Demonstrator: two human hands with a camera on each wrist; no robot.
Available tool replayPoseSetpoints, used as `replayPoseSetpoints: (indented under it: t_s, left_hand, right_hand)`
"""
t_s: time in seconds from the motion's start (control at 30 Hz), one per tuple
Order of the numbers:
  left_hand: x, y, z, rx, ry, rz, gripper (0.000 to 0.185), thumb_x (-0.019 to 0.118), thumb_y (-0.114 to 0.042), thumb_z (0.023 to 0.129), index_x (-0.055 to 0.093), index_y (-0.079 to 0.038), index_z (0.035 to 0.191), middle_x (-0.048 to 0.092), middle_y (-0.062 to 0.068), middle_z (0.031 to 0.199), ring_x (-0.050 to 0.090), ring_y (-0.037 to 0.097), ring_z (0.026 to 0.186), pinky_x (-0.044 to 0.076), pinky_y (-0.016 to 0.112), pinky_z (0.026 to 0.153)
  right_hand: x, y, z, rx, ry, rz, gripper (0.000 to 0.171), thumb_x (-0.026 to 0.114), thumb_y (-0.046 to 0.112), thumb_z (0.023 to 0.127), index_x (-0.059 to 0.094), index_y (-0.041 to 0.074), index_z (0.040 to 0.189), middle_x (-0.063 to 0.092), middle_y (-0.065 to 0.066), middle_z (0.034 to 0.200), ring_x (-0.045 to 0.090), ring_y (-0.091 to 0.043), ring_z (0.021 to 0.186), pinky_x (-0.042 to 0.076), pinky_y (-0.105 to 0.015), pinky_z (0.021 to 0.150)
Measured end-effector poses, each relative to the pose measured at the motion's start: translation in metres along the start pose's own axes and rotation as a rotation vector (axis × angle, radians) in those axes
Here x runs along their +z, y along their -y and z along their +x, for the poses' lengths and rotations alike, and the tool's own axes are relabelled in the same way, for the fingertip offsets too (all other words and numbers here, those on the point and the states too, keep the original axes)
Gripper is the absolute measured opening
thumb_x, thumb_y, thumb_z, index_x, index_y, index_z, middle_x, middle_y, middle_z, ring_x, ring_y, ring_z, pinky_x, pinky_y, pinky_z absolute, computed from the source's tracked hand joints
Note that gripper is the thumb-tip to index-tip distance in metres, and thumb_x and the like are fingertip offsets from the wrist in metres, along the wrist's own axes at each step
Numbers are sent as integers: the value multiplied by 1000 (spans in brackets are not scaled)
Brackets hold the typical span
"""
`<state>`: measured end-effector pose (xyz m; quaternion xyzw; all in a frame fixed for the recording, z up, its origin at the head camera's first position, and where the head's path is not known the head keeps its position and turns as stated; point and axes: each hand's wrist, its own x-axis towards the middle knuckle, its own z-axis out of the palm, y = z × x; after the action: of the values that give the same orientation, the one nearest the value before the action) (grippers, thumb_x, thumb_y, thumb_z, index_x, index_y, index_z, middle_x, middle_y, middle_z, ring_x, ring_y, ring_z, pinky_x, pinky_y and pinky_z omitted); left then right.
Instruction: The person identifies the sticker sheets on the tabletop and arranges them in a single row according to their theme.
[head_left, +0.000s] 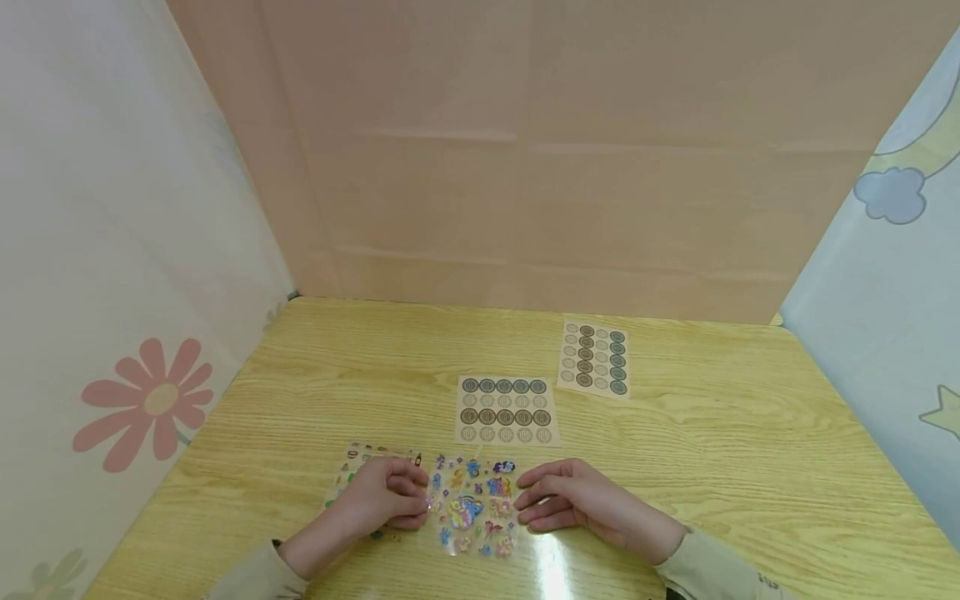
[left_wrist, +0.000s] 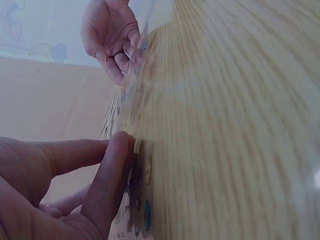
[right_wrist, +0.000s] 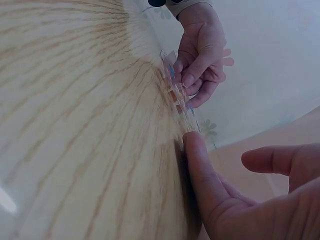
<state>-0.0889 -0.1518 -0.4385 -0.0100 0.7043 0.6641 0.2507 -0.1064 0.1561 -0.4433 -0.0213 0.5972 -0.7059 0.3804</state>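
Both hands work the near cartoon sticker sheet (head_left: 472, 504): left hand (head_left: 386, 496) pinches a sticker, right hand (head_left: 573, 500) presses flat-fingered; the sticker could tear if yanked.

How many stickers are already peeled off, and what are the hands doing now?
On the two round-sticker sheets, several circles look pale, perhaps already peeled. Now the left hand pinches the colourful sticker sheet at its edge, while the right hand rests its fingers on the other edge. Most colourful stickers remain on it.
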Motion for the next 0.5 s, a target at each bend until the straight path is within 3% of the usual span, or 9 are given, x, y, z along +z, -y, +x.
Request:
replayPoseSetpoints:
  t_s: [0.5]
  left_hand:
    - [0, -1, -3, 27, -6, 36, 35, 70, 10, 81, 55, 16, 111, 64, 12, 82, 68, 24, 73, 60, 38, 69]
  right_hand:
    - [-1, 1, -1, 3, 9, -1, 35, 55, 7, 92, 53, -15, 119, 66, -25, 103, 69, -30, 87, 58, -40, 79]
